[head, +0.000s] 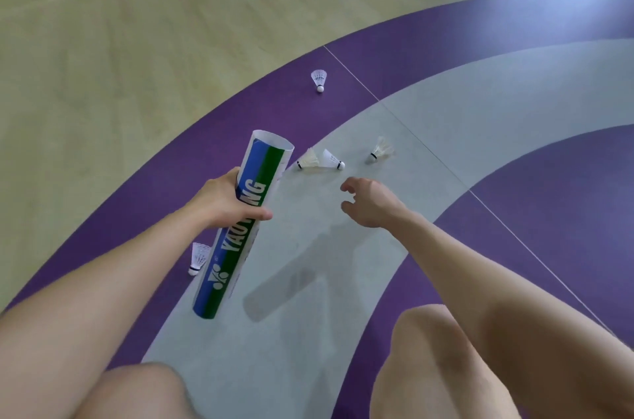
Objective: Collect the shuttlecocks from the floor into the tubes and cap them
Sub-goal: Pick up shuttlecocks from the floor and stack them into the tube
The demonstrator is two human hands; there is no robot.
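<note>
Wraps left grip (226,202) round a glossy blue-green cardboard tube (236,247), tilted, open end away. Holds right grip (372,204) forward above smooth grey floor (308,281), fingers loosely curled and spread, pinching nothing. Shows near shuttle (198,259), white and feathered, lying beside the tube; three shuttles (308,160) (332,159) (380,150) just beyond the right grip; far shuttle (319,79) on purple.

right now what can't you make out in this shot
- Inside of the tube: the head view sees its side and the mouth points away, so contents are hidden.
- Tube lettering: the middle is covered by the left hand.
- Right hand: palm faces down, unseen.
- Caps, other tubes: none in frame.
- Pair of shuttlecocks by the tube's mouth: too small to tell if they touch.
</note>
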